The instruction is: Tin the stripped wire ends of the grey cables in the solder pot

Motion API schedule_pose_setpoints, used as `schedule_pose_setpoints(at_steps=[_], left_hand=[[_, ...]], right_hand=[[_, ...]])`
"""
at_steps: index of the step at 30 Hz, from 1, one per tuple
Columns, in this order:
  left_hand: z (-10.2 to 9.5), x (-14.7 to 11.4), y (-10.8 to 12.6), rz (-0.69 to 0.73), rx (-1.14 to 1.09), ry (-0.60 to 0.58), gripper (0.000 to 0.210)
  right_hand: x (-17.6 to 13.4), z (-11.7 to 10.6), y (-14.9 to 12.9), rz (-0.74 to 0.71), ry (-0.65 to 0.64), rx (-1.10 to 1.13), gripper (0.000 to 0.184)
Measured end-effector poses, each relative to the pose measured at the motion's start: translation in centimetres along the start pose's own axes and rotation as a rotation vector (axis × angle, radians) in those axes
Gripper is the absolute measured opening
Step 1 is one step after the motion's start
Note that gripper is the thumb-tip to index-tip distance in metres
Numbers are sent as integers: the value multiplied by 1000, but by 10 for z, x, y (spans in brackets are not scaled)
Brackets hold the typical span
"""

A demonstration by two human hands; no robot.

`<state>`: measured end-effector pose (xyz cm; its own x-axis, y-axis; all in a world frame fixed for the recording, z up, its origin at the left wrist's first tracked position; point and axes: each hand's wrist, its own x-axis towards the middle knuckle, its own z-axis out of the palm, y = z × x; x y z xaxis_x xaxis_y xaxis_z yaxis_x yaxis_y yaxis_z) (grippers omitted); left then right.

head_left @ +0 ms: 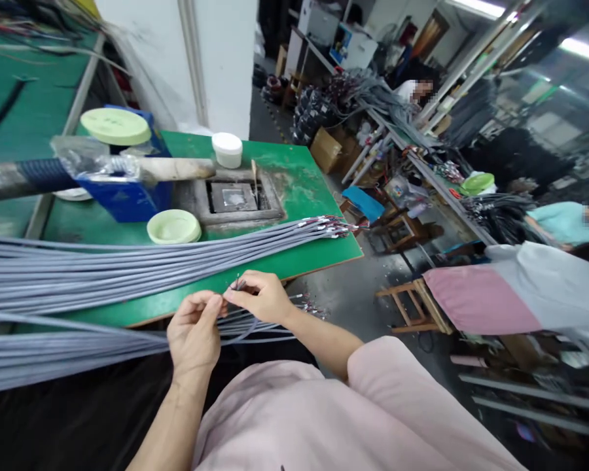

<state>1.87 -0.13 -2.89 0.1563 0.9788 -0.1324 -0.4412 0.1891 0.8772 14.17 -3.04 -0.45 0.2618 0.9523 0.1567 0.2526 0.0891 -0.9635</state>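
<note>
My left hand (196, 327) and my right hand (260, 297) meet at the front edge of the green table, fingertips nearly touching. Thin dark wires stick up from the pinch of my right hand, at the end of a grey cable. The left thumb and forefinger are pressed together beside them; whatever lies in that pinch is too small to make out. A bundle of grey cables (142, 271) lies across the table just beyond, with white and red wire ends at the right. Another bundle of grey cables (69, 353) runs below my hands, partly hidden by them.
A solder pot (233, 197) with a wooden-handled tool is set in the green table (294, 171). Around it stand a white tub (227, 150), a pale green lid (173, 227), a blue box (127, 199) and a duct hose (44, 175). Co-workers sit to the right, near a wooden stool (412, 307).
</note>
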Motion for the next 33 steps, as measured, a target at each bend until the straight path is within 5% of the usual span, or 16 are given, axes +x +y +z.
schedule_pose_setpoints(at_steps=[9, 25, 33], left_hand=[[1, -3, 7, -83, -8, -20, 30], [3, -14, -4, 2, -61, 62, 26], [5, -13, 4, -67, 8, -59, 26]], right_hand=[[0, -1, -1, 3, 4, 4, 34], [0, 5, -3, -10, -22, 47, 28], [18, -3, -19, -24, -46, 15, 32]])
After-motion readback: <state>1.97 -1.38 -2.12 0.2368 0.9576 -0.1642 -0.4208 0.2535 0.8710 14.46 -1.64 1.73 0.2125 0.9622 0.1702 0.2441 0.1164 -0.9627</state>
